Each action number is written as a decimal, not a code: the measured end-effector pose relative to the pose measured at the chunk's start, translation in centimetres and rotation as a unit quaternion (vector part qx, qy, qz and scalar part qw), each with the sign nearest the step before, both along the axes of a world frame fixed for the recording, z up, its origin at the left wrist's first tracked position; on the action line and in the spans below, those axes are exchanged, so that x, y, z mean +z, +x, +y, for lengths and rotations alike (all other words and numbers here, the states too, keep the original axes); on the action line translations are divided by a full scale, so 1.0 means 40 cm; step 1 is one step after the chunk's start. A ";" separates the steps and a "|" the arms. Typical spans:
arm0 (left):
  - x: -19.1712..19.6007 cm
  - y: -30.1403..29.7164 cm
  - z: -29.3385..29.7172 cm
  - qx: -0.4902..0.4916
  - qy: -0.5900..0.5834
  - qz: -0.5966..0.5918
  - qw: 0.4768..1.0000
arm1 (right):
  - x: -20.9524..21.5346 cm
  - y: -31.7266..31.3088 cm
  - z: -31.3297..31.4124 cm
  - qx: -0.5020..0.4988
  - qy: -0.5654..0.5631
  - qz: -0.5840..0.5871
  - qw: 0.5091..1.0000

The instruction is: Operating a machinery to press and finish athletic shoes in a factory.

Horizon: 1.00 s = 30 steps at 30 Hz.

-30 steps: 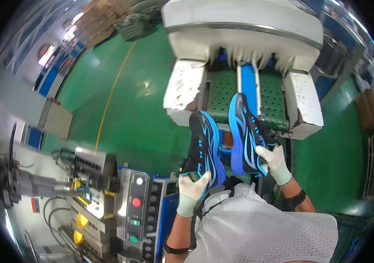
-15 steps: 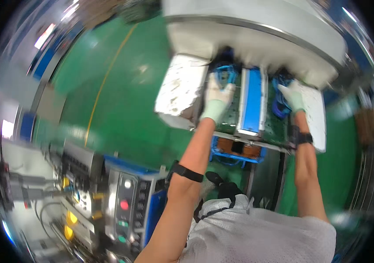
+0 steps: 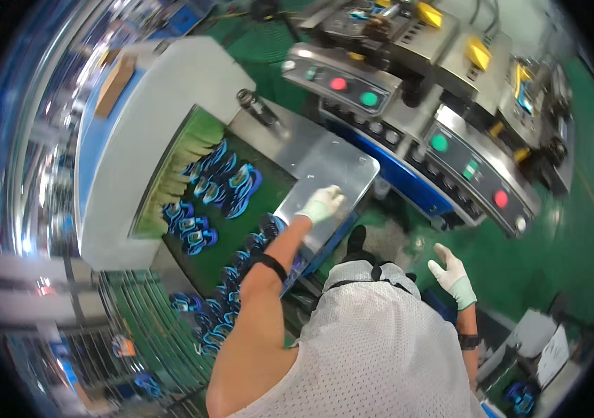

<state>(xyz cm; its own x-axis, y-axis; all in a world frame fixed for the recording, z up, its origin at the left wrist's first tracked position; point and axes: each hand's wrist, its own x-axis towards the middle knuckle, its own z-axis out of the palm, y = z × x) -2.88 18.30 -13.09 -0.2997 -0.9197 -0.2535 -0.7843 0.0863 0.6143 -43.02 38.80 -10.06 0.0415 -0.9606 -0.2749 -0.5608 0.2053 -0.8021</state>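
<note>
My left hand (image 3: 322,204), in a white glove with a pale green cuff, hovers over or rests on a bare metal tabletop (image 3: 339,164); contact cannot be made out. Its fingers are loosely bent and slightly apart, and I see nothing in them. My right hand (image 3: 451,276), gloved the same way, hangs over the floor at my right side with fingers spread and nothing held. Left of the metal top, blue and black shoe uppers (image 3: 243,189) lie in groups on a green conveyor belt (image 3: 245,228). More uppers (image 3: 231,282) line the belt's near side, partly behind my left arm.
A white machine housing (image 3: 130,146) with a fringed curtain (image 3: 172,177) spans the belt. A dark bottle (image 3: 259,108) stands beside it. Ahead is a machine with control panels (image 3: 474,171) and coloured buttons. A slatted rack (image 3: 147,313) is at left, a fan (image 3: 266,35) at the back.
My view has swung round from the narrow station to the conveyor and control panels. Both hands have left the blue pieces they were at; the right now hangs at my side.
</note>
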 end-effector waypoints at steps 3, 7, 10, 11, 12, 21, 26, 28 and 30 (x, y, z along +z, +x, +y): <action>0.106 0.377 -0.122 0.186 -0.087 -0.074 0.976 | 0.000 0.094 -0.146 0.010 0.012 -0.052 0.999; 0.158 0.796 -0.164 0.292 -0.247 -0.066 0.922 | 0.037 0.239 -0.285 0.013 0.084 0.057 0.995; 0.012 0.935 -0.181 0.308 -0.076 -0.031 0.948 | -0.045 0.294 -0.305 0.026 0.145 0.120 0.982; -0.020 0.912 -0.188 0.290 -0.020 -0.069 0.954 | -0.013 0.301 -0.292 0.007 0.171 0.122 0.978; -0.164 1.057 -0.075 0.295 -0.066 -0.034 0.952 | -0.021 0.348 -0.328 0.057 0.187 0.130 0.972; -0.285 0.892 -0.121 0.409 -0.063 -0.041 0.909 | 0.088 0.452 -0.453 0.095 0.238 0.170 0.951; -0.095 0.828 -0.151 0.251 -0.059 0.010 0.966 | 0.198 0.755 -0.712 0.283 0.125 0.096 0.946; 0.053 0.733 -0.159 0.147 -0.046 0.030 0.988 | 0.225 0.852 -0.752 0.377 -0.059 0.126 0.916; 0.183 0.624 -0.183 0.007 -0.074 0.001 0.997 | 0.233 0.920 -0.775 0.437 -0.160 0.183 0.866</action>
<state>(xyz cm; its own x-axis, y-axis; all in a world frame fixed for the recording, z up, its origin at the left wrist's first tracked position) 22.06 10.99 -5.76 -0.2871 -0.9510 -0.1144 -0.7852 0.1652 0.5968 -6.24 7.82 -0.74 0.7571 -0.6361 -0.1492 -0.6191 -0.6254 -0.4749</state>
